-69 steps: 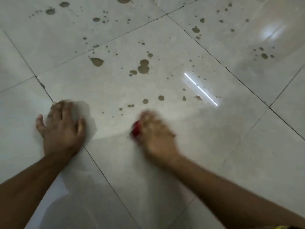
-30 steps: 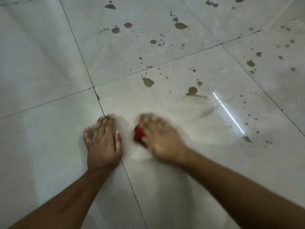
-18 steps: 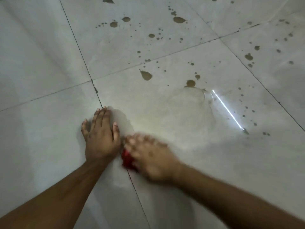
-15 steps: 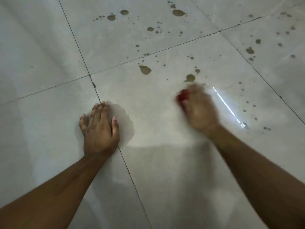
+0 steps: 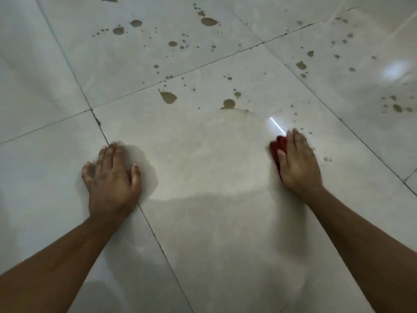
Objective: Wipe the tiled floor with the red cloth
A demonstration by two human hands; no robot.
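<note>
The pale glossy tiled floor (image 5: 203, 222) fills the view, crossed by dark grout lines. My right hand (image 5: 297, 163) presses flat on the red cloth (image 5: 278, 147), most of which is hidden under the palm; only a bunched edge shows at its left. My left hand (image 5: 112, 177) lies flat on the floor at the left, fingers spread, holding nothing. Brown spill drops (image 5: 168, 97) and a larger one (image 5: 229, 103) dot the tiles beyond both hands. A faint smeared film (image 5: 203, 150) lies between the hands.
More brown splashes are scattered over the far tiles (image 5: 208, 21) and at the right (image 5: 397, 107). A bright streak of reflected light (image 5: 276, 125) sits just left of the cloth. My body's shadow covers the near floor.
My right hand has swept the cloth from beside the left hand out to the right, past the light streak. Several drops near the middle are smeared away. The left hand stays planted.
</note>
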